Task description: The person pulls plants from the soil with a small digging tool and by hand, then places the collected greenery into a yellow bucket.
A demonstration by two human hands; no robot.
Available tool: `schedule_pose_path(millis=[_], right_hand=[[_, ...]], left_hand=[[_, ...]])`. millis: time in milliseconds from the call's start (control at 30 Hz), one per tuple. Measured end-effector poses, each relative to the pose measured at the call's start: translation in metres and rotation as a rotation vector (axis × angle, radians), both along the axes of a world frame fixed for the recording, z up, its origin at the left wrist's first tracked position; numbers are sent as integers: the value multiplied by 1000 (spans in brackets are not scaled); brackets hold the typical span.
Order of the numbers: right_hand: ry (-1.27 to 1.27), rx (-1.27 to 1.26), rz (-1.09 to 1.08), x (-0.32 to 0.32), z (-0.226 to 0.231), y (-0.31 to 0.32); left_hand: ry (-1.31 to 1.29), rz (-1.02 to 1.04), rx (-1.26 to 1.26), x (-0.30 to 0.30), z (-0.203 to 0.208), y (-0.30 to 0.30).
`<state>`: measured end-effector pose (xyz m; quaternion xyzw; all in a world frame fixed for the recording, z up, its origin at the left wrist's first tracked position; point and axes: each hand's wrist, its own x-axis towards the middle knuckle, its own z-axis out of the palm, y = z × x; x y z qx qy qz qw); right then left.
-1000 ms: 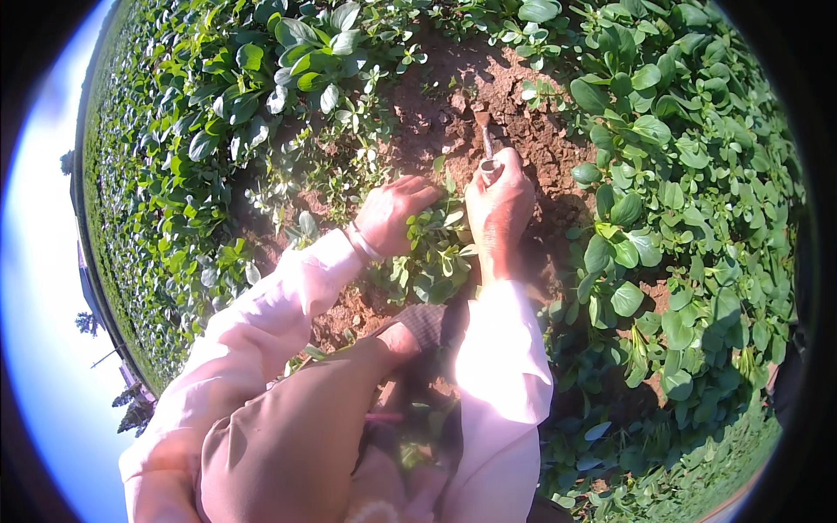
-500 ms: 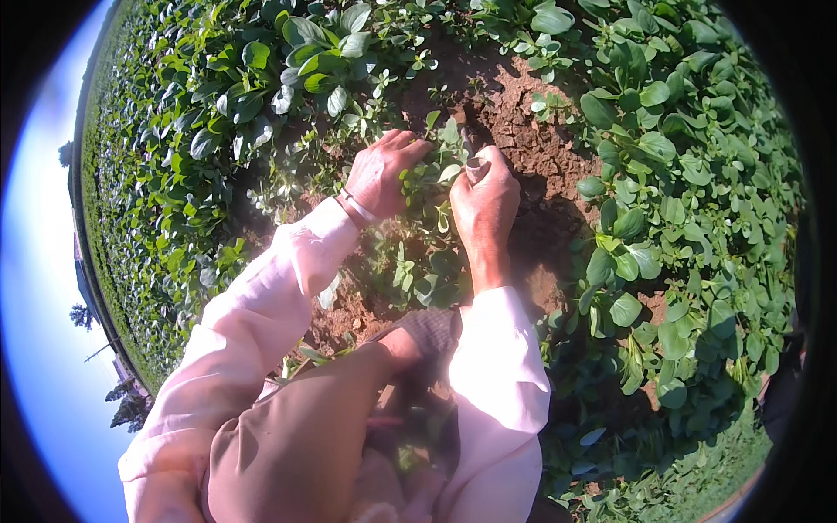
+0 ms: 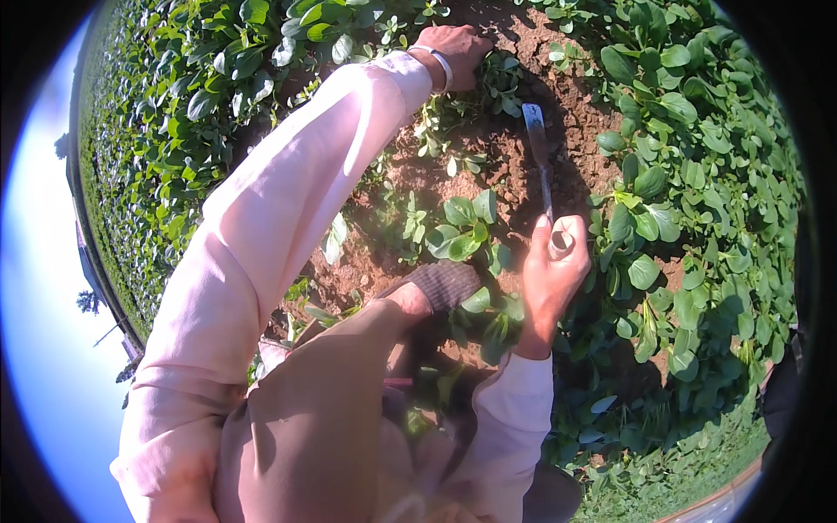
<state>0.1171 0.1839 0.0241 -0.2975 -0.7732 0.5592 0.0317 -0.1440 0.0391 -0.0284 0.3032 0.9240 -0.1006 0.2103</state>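
My left hand (image 3: 453, 52) reaches far forward over the soil, fingers curled and partly hidden from view. A clump of small-leaved weeds (image 3: 501, 83) lies against its right side; whether the fingers grip it I cannot make out. Closer to me on the right, my right hand (image 3: 555, 268) is closed around the handle of a hand weeding tool. The tool's narrow metal blade (image 3: 535, 131) points away from me, just above bare soil and apart from the left hand. Between my hands and foot stands a broad-leaved green plant (image 3: 462, 235).
Dense leafy crop rows grow at the left (image 3: 148, 174) and right (image 3: 697, 200). Broken reddish soil (image 3: 571, 113) runs between them. My bent brown-trousered knee (image 3: 323, 401) and dark-covered foot (image 3: 445, 283) are close below the plants.
My left hand has moved forward, away from me. My right hand has drawn back and right with the weeding tool, baring its blade. The weed clump now shows beside the left hand.
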Motion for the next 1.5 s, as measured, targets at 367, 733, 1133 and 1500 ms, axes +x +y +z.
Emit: schedule_pose_path(millis=[367,733,1133,1500], right_hand=[[-85,134,295,57,18,23],[-168,90,371,54,33,10],[-194,253,740,78,45,-11],[-239,-35,326,106,5,-67]], left_hand=[[-292,24,470,59,43,-124],[-336,-13,185,175,94,-174],[-291,-176,280,248,80,-143],[-251,-165,176,234,18,-96]])
